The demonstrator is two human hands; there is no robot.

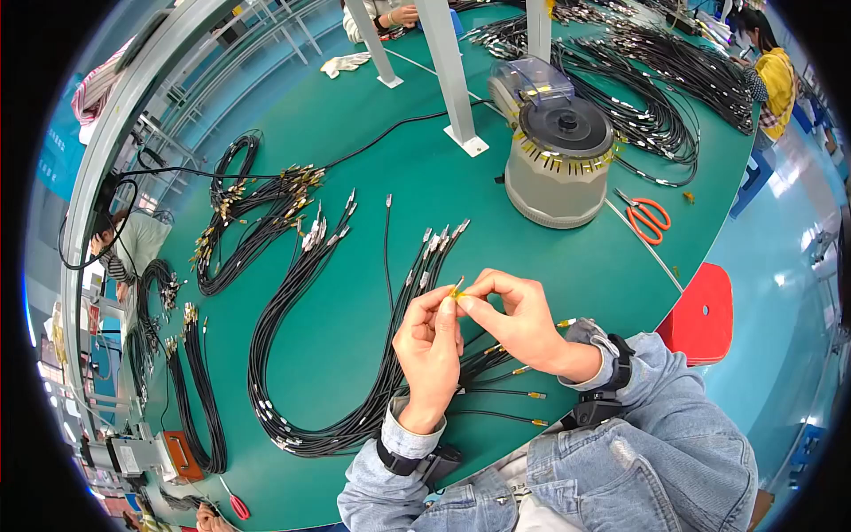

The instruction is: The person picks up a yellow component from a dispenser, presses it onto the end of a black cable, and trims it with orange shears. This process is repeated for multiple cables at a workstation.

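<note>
My left hand (429, 350) is closed in a pinch on a cable end with a metal tip. My right hand (519, 321) pinches a small piece of yellow tape (457, 293) at that same cable end, so the fingertips of both hands nearly meet. Most of the held cable is hidden behind my hands. Under and beside them lies a U-shaped bundle of black cables (292, 355) with silver connectors and white labels. Several cable ends with yellow tape (532, 395) stick out below my right hand.
A round tape dispenser (558, 168) with yellow strips around it stands beyond my hands. Orange-handled scissors (647, 219) lie to its right. More cable bundles (257, 222) cover the green table (355, 151). A red stool (700, 315) is at right. Other people sit around the table.
</note>
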